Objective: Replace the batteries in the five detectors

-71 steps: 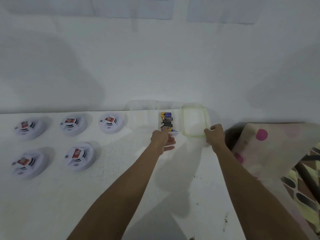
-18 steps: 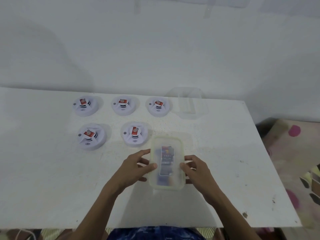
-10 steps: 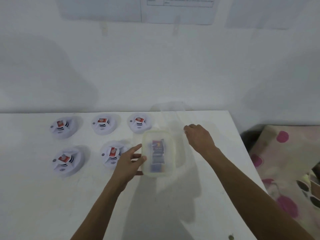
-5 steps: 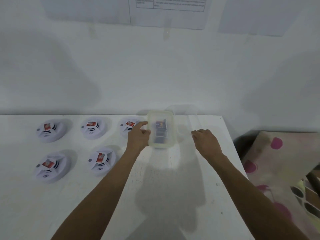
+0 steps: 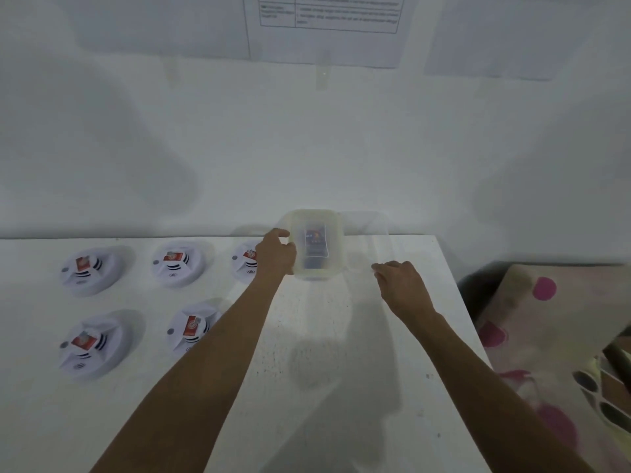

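Several round white detectors lie on the white table, each with a red battery showing on top: three in the back row and two nearer me. My left hand grips the left side of a lidded translucent box with batteries inside, held at the table's far edge by the wall. My right hand hovers with loosely curled fingers and holds nothing, at the near right corner of a clear empty container. Whether it touches that container is unclear.
A white wall with printed sheets rises right behind the table. Past the table's right edge lies a cloth with pink dots. My left forearm passes over the nearer right detector.
My left hand has carried the lidded box from in front of me to the table's far edge. My right hand let go of it and moved beside the clear container.
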{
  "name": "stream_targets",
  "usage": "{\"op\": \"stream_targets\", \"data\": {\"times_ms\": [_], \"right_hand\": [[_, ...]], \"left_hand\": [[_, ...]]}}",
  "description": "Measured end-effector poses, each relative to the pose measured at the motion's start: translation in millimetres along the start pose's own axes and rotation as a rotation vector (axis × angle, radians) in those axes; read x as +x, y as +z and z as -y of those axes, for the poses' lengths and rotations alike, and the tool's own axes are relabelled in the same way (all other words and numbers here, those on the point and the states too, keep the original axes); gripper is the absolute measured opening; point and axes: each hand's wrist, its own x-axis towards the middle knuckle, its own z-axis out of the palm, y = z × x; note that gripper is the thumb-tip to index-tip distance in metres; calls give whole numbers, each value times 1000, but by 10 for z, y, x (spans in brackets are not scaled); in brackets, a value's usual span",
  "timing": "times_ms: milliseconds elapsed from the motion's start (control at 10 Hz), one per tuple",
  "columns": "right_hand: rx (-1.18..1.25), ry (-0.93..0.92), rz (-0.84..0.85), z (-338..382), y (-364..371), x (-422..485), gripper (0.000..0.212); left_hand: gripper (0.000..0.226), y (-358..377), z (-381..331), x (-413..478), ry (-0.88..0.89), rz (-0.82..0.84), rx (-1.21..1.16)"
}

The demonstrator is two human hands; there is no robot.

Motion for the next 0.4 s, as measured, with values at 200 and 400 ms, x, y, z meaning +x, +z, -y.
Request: {"op": "stream_targets", "data": {"times_ms": [200, 400], "right_hand": [[-179, 82, 71, 140, -146, -42, 39], [76, 156, -134, 469, -497, -92, 38]], "left_hand": [[42, -59, 42, -44, -7, 87, -14], [36, -197, 155, -213, 148, 51, 103]]}}
